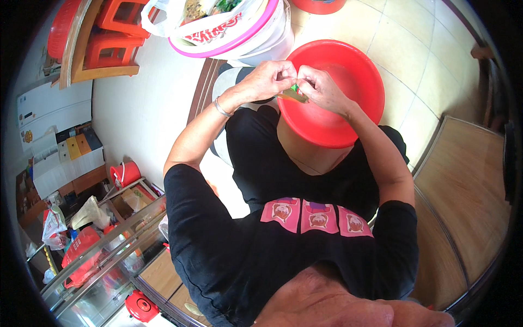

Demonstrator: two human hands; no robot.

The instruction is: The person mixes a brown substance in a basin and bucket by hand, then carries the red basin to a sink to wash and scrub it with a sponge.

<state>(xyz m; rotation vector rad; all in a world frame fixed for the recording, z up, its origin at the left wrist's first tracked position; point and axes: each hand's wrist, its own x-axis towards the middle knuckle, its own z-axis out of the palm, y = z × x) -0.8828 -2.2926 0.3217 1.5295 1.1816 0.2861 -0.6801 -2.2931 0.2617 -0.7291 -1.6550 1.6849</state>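
My left hand and my right hand meet above the left part of a red plastic basin. Between them they pinch a small packet, greenish and see-through with a bit of bright green and red print. The fingers of both hands are bent at its upper edge, thumbs and fingertips close together. The basin stands on the tiled floor in front of my knees, and the part of its inside that shows is bare red. A metal bangle is on my left wrist.
A white bucket with a pink-rimmed basin and a plastic bag on top stands beyond my left hand. Orange-red plastic stools are at upper left. Another red container is at the top. A wooden panel stands at right.
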